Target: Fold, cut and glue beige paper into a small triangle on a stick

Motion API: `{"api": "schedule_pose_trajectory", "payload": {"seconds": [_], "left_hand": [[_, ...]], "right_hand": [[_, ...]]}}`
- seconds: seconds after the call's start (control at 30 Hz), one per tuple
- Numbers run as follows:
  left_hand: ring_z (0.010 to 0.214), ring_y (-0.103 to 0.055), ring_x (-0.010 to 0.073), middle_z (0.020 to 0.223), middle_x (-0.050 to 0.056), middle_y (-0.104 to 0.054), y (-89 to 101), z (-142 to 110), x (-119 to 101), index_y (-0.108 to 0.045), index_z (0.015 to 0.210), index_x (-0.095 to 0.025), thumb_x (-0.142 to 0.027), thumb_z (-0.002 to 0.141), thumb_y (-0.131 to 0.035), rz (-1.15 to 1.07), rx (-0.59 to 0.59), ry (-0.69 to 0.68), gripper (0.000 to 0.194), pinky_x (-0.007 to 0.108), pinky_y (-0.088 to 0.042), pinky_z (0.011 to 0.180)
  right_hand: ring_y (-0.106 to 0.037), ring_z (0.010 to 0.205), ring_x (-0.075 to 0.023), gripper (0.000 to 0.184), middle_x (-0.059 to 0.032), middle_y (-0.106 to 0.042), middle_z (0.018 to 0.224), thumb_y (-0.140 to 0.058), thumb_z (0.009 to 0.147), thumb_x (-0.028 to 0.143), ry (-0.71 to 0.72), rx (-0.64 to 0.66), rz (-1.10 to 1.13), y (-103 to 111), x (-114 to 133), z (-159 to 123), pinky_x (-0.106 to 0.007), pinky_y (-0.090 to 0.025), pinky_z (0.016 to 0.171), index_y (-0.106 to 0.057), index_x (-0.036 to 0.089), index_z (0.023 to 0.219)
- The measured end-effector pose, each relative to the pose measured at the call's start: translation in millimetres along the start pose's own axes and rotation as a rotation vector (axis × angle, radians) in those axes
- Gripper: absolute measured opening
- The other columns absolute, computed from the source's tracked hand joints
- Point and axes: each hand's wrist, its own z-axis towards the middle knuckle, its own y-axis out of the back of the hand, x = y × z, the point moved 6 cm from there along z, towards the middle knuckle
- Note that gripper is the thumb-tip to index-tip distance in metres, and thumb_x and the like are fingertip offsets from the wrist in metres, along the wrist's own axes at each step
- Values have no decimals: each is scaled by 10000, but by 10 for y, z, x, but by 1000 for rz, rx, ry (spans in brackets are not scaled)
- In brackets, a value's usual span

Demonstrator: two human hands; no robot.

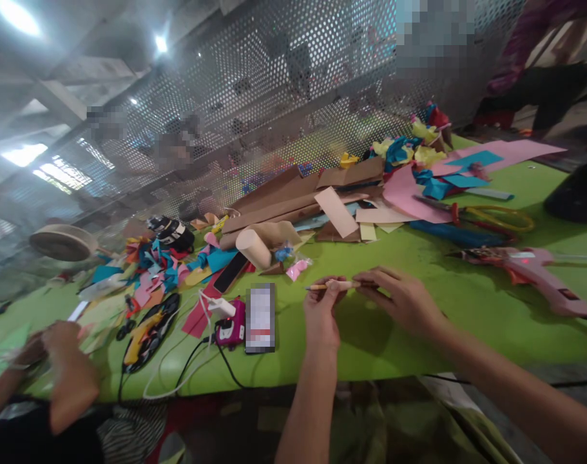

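Observation:
Low over the green table, my left hand (322, 309) pinches a pencil (317, 287) near its pointed end, which faces left. Something pale, perhaps paper, surrounds the middle of the pencil; I cannot tell if it is wrapped on. My right hand (399, 296) closes its fingers on the other end, hiding that tip. Beyond my hands lie a small pink piece in clear wrap (298, 269) and a pale cylinder (253, 249). Left of my left hand is a phone (260, 319) with its screen lit.
A pink glue gun (535, 267) and yellow-handled scissors (500, 218) lie right. Cardboard strips (274, 206) and paper scraps line the back. A magenta power adapter (231, 325) with cables and a yellow glue gun (143, 338) sit left. A co-worker's hands (61, 341) work far left.

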Motion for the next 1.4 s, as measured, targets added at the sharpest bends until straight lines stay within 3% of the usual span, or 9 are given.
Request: {"api": "schedule_pose_trajectory", "payload": {"seconds": [0.33, 0.63, 1.1, 1.23, 1.4], "left_hand": [[827, -724, 202, 799, 45, -754, -10, -21, -22, -732, 762, -148, -374, 518, -944, -10, 5, -61, 395, 370, -546, 878], [793, -728, 212, 756, 41, -744, -43, -42, -42, -703, 718, -159, -368, 557, -925, 8, 54, -72, 346, 377, -537, 873], [748, -721, 184, 716, 22, -732, -48, -43, -40, -700, 710, -161, -425, 536, -934, 22, 70, -84, 393, 338, -550, 833], [764, -721, 190, 737, 29, -737, -17, -20, -12, -697, 728, -159, -415, 543, -932, 12, 44, -72, 393, 344, -549, 834], [769, -717, 202, 739, 40, -736, 39, 19, -10, -685, 720, -156, -413, 541, -928, -22, -34, -74, 396, 359, -552, 811]], "right_hand": [[-647, 740, -211, 325, -73, -696, 820, -436, 1007, 404, -34, 56, 59, -20, 35, 32, -304, -468, 637, -700, 224, 949], [-599, 654, -189, 281, -29, -665, 745, -489, 955, 436, -203, 133, 254, -79, -15, -3, -282, -446, 586, -669, 230, 894], [-521, 640, -158, 357, 13, -567, 684, -541, 886, 530, -404, 276, 515, -206, -123, -48, -269, -385, 572, -666, 198, 849], [-580, 648, -176, 339, -7, -635, 708, -500, 926, 496, -359, 265, 421, -195, -100, -49, -272, -414, 563, -669, 208, 870], [-693, 841, -234, 265, -102, -750, 1030, -498, 964, 360, -71, 109, 10, -136, -1, -38, -317, -498, 684, -678, 215, 1093]]}}
